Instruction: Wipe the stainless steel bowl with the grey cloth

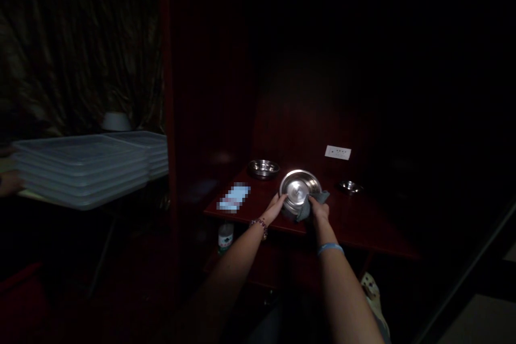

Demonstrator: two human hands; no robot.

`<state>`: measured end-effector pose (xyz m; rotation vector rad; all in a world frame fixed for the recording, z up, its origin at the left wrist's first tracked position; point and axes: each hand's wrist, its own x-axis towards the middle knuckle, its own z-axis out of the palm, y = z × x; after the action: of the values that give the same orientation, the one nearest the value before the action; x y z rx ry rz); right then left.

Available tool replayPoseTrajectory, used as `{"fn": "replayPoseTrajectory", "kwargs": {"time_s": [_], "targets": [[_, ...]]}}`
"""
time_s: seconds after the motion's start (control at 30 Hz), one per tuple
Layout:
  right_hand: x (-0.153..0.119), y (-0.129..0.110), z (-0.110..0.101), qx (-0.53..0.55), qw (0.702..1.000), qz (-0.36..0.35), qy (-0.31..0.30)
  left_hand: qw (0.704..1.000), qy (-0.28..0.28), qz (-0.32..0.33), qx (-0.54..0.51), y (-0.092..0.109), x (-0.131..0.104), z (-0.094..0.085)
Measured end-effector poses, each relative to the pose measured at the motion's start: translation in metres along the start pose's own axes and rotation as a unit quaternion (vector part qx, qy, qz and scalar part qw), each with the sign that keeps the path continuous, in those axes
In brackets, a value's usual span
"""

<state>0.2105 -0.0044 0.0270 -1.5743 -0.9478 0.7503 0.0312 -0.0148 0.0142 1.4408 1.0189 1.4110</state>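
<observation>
A shiny metal bowl (297, 189) is held tilted toward me above the front of a dark red table (358, 228). My left hand (276, 207) grips its left rim, thumb on the inner side. Bunched in my right hand (319, 209) is a grey cloth (303, 210), pressed against the bowl's lower right rim. Behind and to the left, another metal bowl (263, 169) rests on the table. A smaller metal dish (350, 187) sits off to the right. Left of my hands lies a blurred-out, bright flat rectangle (234, 196).
Dark red panels enclose the table, with a white socket plate (337, 152) at the back. Below the table edge stands a bottle (225, 237). Stacked clear plastic trays (84, 172) and a white bowl (116, 121) are at left, near another person's hand (9, 183).
</observation>
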Motion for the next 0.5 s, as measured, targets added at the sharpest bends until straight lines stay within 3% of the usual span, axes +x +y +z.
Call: {"fn": "replayPoseTrajectory", "kwargs": {"time_s": [0.1,0.2,0.37,0.5], "targets": [[-0.007,-0.007,0.004,0.041,0.994,0.096,0.015,1.0,-0.011,0.014,-0.007,0.001,-0.002,0.001],[-0.019,-0.018,0.009,0.164,0.976,0.141,0.007,0.999,-0.024,0.025,-0.015,0.001,-0.002,0.003],[-0.034,-0.028,0.021,0.228,0.963,0.124,-0.068,0.995,-0.091,0.045,-0.005,-0.005,0.001,0.004],[-0.034,-0.025,0.025,0.223,0.963,0.081,-0.129,0.995,-0.087,0.047,-0.006,-0.017,0.007,0.003]]}}
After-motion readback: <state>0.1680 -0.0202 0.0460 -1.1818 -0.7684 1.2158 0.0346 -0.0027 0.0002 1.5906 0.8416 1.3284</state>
